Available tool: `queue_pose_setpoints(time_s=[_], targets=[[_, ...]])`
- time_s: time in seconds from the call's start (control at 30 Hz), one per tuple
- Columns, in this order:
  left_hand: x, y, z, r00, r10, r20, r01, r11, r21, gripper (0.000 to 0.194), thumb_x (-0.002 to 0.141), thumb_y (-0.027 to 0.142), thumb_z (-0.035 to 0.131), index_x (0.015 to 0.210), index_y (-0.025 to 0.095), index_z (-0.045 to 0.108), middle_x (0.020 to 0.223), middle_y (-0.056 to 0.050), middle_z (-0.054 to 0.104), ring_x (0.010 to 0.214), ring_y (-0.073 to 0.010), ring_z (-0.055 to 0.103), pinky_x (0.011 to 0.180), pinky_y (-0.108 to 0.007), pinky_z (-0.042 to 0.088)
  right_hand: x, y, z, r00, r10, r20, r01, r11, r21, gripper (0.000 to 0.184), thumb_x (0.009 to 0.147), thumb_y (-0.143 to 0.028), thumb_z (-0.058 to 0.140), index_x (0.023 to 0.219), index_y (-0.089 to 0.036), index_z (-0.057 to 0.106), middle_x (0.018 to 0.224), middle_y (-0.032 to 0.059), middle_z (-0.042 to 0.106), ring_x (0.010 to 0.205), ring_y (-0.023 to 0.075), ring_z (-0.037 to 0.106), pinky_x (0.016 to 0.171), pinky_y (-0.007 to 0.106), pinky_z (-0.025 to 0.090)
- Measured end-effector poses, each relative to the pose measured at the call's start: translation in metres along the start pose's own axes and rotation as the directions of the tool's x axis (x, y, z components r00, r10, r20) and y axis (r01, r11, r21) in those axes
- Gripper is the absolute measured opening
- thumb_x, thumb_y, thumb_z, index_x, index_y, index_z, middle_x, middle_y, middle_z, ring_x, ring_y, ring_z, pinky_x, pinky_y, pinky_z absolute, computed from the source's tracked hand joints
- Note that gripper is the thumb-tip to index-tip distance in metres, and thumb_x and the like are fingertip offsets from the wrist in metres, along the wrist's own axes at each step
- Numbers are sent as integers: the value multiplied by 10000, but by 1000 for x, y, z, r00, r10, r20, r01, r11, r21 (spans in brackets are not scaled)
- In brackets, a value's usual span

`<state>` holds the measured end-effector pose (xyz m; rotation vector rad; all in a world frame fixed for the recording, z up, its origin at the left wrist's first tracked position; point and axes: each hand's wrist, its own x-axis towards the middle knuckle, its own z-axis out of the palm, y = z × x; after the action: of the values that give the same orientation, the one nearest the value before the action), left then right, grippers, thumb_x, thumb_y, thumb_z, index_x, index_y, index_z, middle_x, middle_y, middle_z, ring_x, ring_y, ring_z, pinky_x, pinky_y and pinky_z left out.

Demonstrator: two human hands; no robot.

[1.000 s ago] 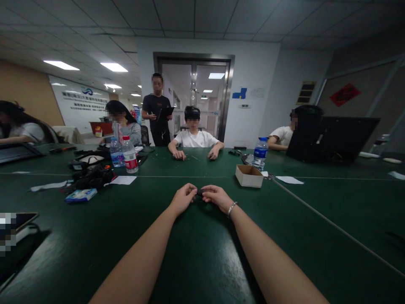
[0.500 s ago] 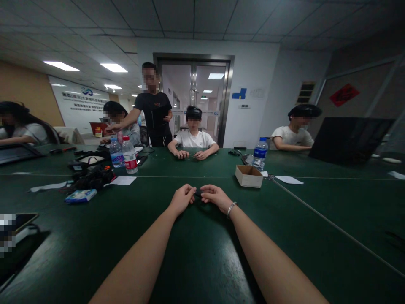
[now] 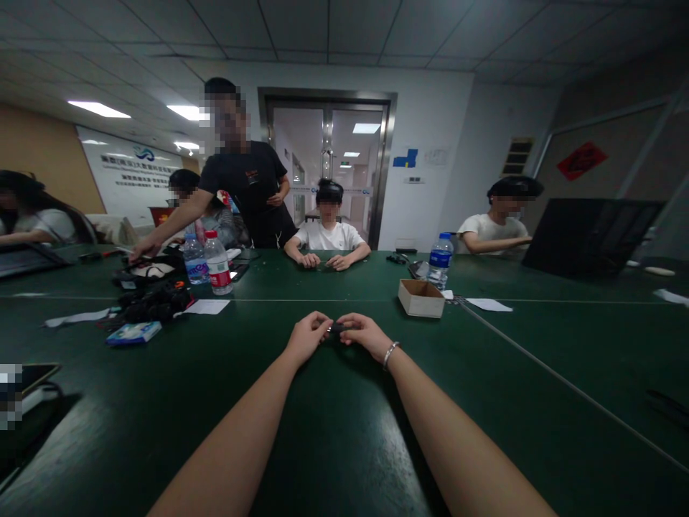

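A small dark object (image 3: 337,327) is held level between my two hands, just above the green table (image 3: 344,409). It has a bright, shiny bit at its left end, but its kind is too small to make out. My left hand (image 3: 308,336) pinches that left end between thumb and fingers. On the other side my right hand (image 3: 367,336), with a silver bracelet (image 3: 390,353) at the wrist, grips the dark right end. Fingers partly cover the object at both ends.
An open cardboard box (image 3: 421,299) and a water bottle (image 3: 441,260) stand right of my hands. Leftward are two bottles (image 3: 219,266), black cables (image 3: 153,301) and a blue-white packet (image 3: 134,333). Several people sit around the table; a person in black (image 3: 252,190) leans over it.
The standing person has leaned farther left, an arm lowered to the things on the table. A shiny bit now shows at my left fingertips; my hands have barely moved.
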<state>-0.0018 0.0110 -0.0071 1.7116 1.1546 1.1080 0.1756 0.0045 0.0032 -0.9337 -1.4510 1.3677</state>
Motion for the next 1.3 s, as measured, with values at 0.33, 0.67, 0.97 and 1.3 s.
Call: queue_pose_setpoints(time_s=[0.33,0.67,0.97,1.3], targets=[[-2,5,-1,999,4,35,-3,999,-33,323,749,457,525,857,158,584,675,-24,590,607,-124,534,530,-208,389,1,3,0,999,-13,-30,14,999,37,358,583,-277,761,862,-124,597,624,-3,607,529,83,569,512,183,461],[1,-2,1,1000,-16,25,14,998,56,382,762,517,477,818,155,585,675,-32,604,611,-142,544,547,-230,392,3,8,-3,998,-30,-59,34,997,66,391,553,-245,774,884,-129,603,776,23,619,559,77,576,525,187,464],[-3,8,0,1000,0,-27,0,1000,-11,305,796,382,428,971,191,588,922,-64,611,737,-157,563,513,-204,412,4,8,-4,998,-21,-56,26,995,92,369,561,-226,770,878,-132,607,744,16,619,558,79,578,522,181,475],[-4,7,0,995,98,31,-97,995,-36,287,722,278,548,984,187,626,982,-66,610,728,-142,552,597,-226,442,2,5,-3,999,-18,-48,22,996,88,351,567,-223,767,867,-129,611,711,11,621,555,79,576,516,179,473]])
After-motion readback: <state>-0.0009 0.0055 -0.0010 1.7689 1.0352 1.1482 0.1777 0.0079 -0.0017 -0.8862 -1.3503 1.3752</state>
